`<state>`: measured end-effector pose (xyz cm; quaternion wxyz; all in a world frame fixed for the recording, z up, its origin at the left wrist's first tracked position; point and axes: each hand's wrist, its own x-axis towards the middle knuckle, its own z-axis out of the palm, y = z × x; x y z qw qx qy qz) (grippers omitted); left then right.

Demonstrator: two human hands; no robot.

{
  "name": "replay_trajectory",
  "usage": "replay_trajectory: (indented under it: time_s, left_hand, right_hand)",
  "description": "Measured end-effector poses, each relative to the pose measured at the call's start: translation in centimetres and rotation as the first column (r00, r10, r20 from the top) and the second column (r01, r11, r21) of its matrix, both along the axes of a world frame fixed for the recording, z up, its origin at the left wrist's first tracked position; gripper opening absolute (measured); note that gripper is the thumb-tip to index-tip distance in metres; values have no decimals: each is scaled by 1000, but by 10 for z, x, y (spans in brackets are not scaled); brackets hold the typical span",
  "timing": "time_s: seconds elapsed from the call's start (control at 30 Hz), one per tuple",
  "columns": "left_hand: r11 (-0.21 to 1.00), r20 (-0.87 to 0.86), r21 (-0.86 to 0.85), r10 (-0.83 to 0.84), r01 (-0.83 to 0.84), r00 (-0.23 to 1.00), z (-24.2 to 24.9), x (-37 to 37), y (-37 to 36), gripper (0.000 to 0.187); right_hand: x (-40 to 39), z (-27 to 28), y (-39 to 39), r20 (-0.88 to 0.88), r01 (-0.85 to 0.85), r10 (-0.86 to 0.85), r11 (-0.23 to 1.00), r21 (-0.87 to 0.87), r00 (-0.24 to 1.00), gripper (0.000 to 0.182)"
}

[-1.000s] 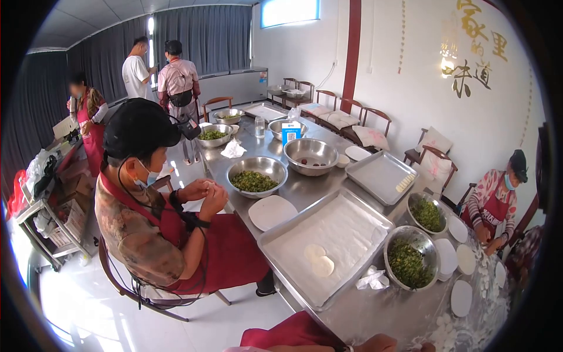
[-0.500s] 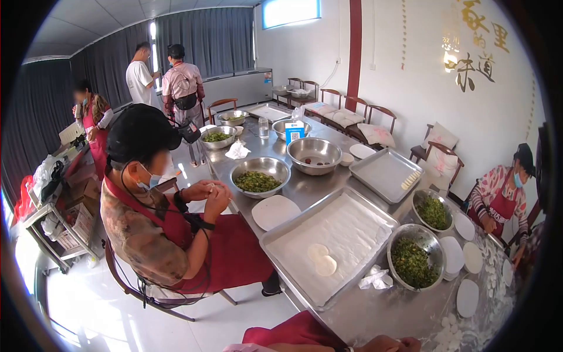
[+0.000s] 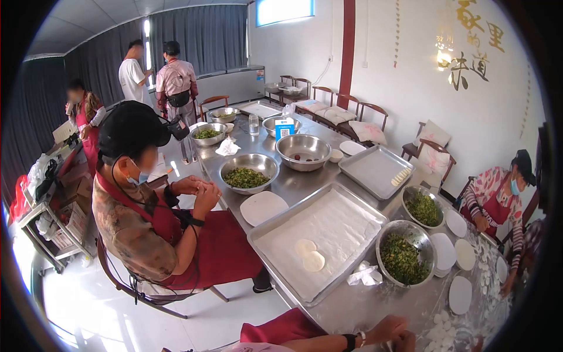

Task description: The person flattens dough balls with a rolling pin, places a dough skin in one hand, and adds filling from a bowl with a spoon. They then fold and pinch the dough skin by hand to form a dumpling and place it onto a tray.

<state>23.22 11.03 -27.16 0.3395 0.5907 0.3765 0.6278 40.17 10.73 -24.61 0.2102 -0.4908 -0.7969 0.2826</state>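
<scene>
At the bottom edge my left hand (image 3: 387, 330), with a black band and a white bracelet at its wrist, is bent over the steel table (image 3: 346, 314). Its fingers are closed; what they hold, if anything, is hidden. Just beside it my right hand (image 3: 404, 341) shows only in part, cut off by the frame, so its fingers cannot be read. Nearest to them are small floured dough pieces (image 3: 440, 331), a steel bowl of chopped green filling (image 3: 406, 261) and a crumpled tissue (image 3: 365, 274). Round dough wrappers (image 3: 312, 261) lie on a lined tray (image 3: 346, 234).
A co-worker (image 3: 141, 223) in a red apron sits at left, both hands raised together. Another person (image 3: 498, 199) works at the floured right end. White plates (image 3: 460, 294), a second tray (image 3: 375, 170) and several bowls, including an almost bare one (image 3: 304, 154), stand along the table.
The view has shifted slightly, so the table appears farther left. My hands have come further up into view, showing the wrist bands. The seated co-worker's hands stay together.
</scene>
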Motion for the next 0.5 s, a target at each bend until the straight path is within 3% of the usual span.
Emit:
replay_trajectory:
  time_s: [0.07, 0.17, 0.23, 0.3, 0.33, 0.37, 0.43, 0.5]
  left_hand:
    - [997, 0, 68, 30, -30, 1000, -5, -5, -26, 22]
    - [962, -294, 272, 49, 34, 954, 1, -29, -76, 27]
    - [965, -302, 249, -4, 83, 953, -2, -32, -94, 28]
    - [952, -307, 272, -55, 142, 950, 12, -37, -92, 29]
    - [960, -193, 264, -47, 98, 980, 28, -42, -84, 27]
    - [966, -75, 252, -38, 56, 996, 73, -55, -77, 25]
    - [984, -31, 171, -39, 44, 999, 59, -43, -44, 24]
    - [997, -4, 64, -46, 46, 999, 22, -17, -9, 24]
  right_hand:
    - [-13, 12, -11, -19, -2, 2, 1000, -12, 1000, 17]
    - [-19, 23, -22, 4, 25, -25, 994, -106, 1000, 17]
    - [-7, -5, -17, -12, 44, -46, 986, -162, 999, 17]
    - [-16, 15, -22, 19, 28, -25, 977, -210, 1000, 16]
    - [-19, 24, -25, 37, 23, -15, 971, -236, 999, 16]
    - [-15, 20, -21, 49, 1, 6, 991, -132, 999, 15]
    - [-4, 5, -9, 77, -50, 44, 996, 75, 996, 15]
    - [11, -21, 7, 50, -7, 7, 1000, 12, 999, 15]
